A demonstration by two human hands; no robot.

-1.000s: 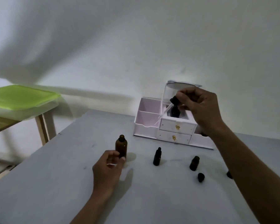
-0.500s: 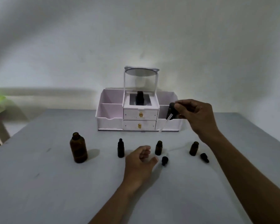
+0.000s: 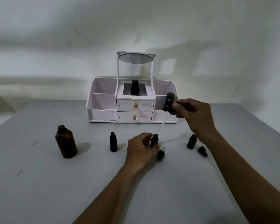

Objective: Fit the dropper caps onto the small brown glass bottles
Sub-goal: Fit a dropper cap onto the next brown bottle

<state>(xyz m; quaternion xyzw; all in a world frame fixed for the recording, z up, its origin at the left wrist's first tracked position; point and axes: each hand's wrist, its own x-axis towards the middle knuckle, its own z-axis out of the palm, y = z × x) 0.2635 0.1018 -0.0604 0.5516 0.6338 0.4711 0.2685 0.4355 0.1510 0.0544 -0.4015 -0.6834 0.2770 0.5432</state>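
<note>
My left hand [image 3: 141, 151] grips a small brown bottle [image 3: 154, 140] standing uncapped mid-table. My right hand [image 3: 194, 115] pinches a black dropper cap [image 3: 173, 109] above and right of it; its clear glass pipette [image 3: 162, 125] slants down with the tip close over that bottle's mouth. Another small bottle [image 3: 113, 141] stands to the left with a cap on. A third small bottle [image 3: 191, 141] stands uncapped on the right. Two loose black caps lie on the table: one [image 3: 160, 154] by my left hand, one [image 3: 202, 151] beside the right bottle.
A large uncapped brown bottle [image 3: 66, 143] stands at the left. A white drawer organiser [image 3: 102, 109] with a small mirror sits at the back against the wall, holding a black Kahf bottle [image 3: 168, 102] in its right bin. The grey table [image 3: 39, 183] fills the view.
The camera swung right to centre the organiser. My left hand moved from the large bottle to the middle small bottle and took hold of it. My right hand brought the dropper down towards it.
</note>
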